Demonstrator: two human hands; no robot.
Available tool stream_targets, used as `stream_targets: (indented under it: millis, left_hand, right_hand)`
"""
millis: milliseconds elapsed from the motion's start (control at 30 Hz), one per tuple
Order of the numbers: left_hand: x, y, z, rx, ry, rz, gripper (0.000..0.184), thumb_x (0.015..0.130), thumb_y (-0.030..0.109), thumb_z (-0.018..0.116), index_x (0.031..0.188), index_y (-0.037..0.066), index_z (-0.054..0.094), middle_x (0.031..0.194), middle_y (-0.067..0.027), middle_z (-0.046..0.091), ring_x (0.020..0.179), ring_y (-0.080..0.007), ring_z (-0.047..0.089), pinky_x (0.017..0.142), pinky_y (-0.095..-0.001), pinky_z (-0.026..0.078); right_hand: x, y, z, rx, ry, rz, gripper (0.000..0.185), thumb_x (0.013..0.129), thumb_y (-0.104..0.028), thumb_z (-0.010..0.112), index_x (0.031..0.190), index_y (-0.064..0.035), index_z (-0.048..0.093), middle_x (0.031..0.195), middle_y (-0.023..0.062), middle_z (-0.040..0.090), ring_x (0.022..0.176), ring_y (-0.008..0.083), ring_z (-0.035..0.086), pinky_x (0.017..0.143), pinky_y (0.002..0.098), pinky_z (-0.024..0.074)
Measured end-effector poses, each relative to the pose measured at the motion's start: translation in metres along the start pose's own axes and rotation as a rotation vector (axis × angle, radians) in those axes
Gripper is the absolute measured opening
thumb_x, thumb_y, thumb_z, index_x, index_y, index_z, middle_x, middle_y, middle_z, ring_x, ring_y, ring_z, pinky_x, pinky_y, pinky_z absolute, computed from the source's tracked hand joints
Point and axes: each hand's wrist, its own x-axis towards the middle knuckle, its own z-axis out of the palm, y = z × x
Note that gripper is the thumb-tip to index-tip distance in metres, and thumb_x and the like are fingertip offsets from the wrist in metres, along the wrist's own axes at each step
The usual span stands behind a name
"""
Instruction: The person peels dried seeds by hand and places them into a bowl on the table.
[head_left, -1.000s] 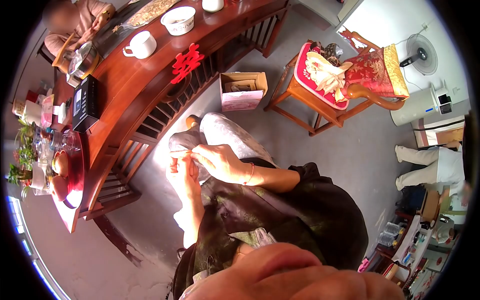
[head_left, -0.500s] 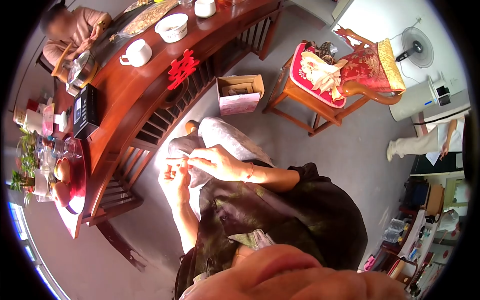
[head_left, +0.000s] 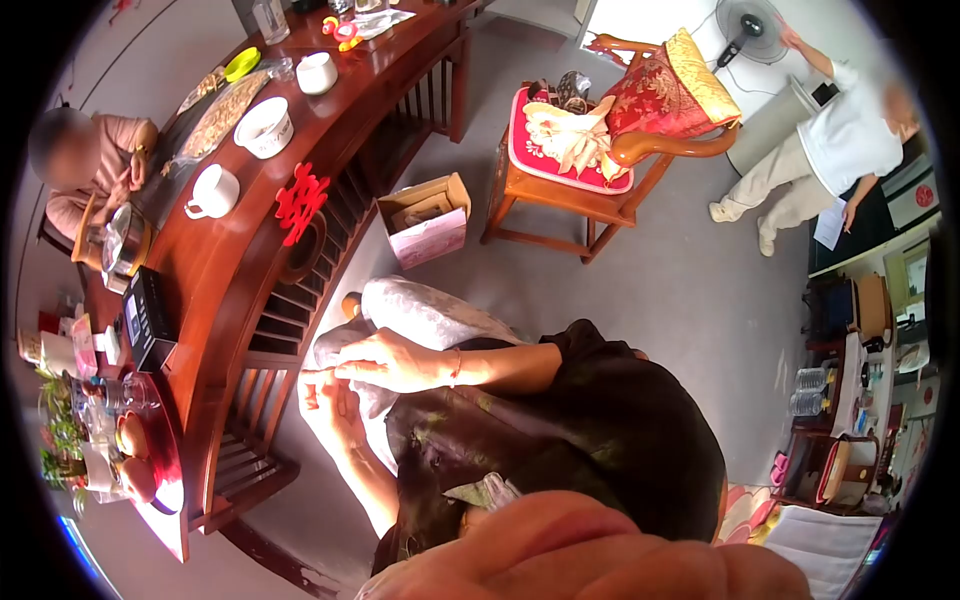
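Small piece (head_left: 334, 373), too tiny to make out, seemingly pinched between my right hand (head_left: 397, 362) and left hand (head_left: 335, 410), right of the table (head_left: 205, 275). I'd judge it light, perhaps delicate; a soft fingertip hold at its ends should suit.

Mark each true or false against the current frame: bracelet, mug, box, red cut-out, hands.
1. A red bracelet is on the wearer's right wrist. True.
2. The handled white mug is on the floor. False: the handled white mug stands on the wooden table.
3. The cardboard box on the floor is open at the top. True.
4. The red cut-out hangs on the fan. False: the red cut-out is at the table's edge.
5. The wearer's left hand and right hand are far apart. False: their fingertips are close together.
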Motion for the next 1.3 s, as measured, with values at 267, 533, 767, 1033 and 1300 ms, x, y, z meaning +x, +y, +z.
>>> stream_targets:
  millis: [267, 533, 767, 1033, 1300]
  left_hand:
    - [-0.004, 0.005, -0.001, 0.107, -0.028, 0.057, 0.012, 0.087, 0.006, 0.061, 0.08, 0.006, 0.051, 0.053, 0.0054, 0.037, 0.038, 0.0007, 0.021, 0.034, -0.0163, 0.015]
    - [-0.012, 0.009, 0.0, -0.003, 0.018, -0.011, 0.014, 0.085, 0.003, 0.062, 0.078, 0.004, 0.05, 0.055, 0.0033, 0.043, 0.038, 0.0003, 0.025, 0.034, -0.0168, 0.018]
    - [-0.014, 0.006, 0.004, 0.117, 0.027, 0.106, 0.009, 0.085, 0.004, 0.062, 0.082, 0.004, 0.054, 0.053, 0.0064, 0.04, 0.038, 0.001, 0.026, 0.035, -0.0172, 0.017]
    - [-0.014, 0.004, 0.011, 0.199, 0.025, 0.168, 0.008, 0.086, 0.006, 0.063, 0.083, 0.004, 0.055, 0.054, 0.0063, 0.043, 0.04, 0.0016, 0.027, 0.037, -0.0172, 0.016]
    - [-0.017, 0.002, -0.003, 0.294, 0.117, 0.106, 0.011, 0.085, 0.009, 0.064, 0.08, 0.005, 0.055, 0.054, 0.0082, 0.041, 0.041, 0.0011, 0.027, 0.038, -0.0177, 0.018]
  right_hand:
    - [-0.004, -0.002, 0.009, 0.053, 0.042, 0.01, 0.02, 0.09, -0.017, 0.058, 0.093, 0.0018, 0.065, 0.072, 0.0155, 0.063, 0.064, 0.0243, 0.062, 0.061, 0.0327, 0.0478]
    - [-0.002, -0.015, -0.002, -0.034, -0.075, -0.038, 0.018, 0.089, -0.016, 0.06, 0.097, -0.0014, 0.067, 0.071, 0.0155, 0.064, 0.058, 0.021, 0.061, 0.056, 0.0317, 0.0467]
    - [-0.003, 0.003, 0.005, -0.102, -0.028, -0.032, 0.018, 0.089, -0.016, 0.06, 0.096, -0.0013, 0.066, 0.071, 0.0147, 0.064, 0.058, 0.0204, 0.062, 0.057, 0.0317, 0.0477]
    - [-0.004, -0.005, 0.006, 0.002, 0.02, 0.025, 0.02, 0.092, -0.018, 0.057, 0.094, 0.0007, 0.065, 0.072, 0.0145, 0.063, 0.061, 0.0179, 0.06, 0.059, 0.0309, 0.0472]
    - [-0.002, -0.005, 0.009, -0.058, -0.058, 0.027, 0.015, 0.091, -0.011, 0.055, 0.093, 0.0015, 0.062, 0.073, 0.0183, 0.063, 0.063, 0.0272, 0.064, 0.056, 0.0324, 0.047]
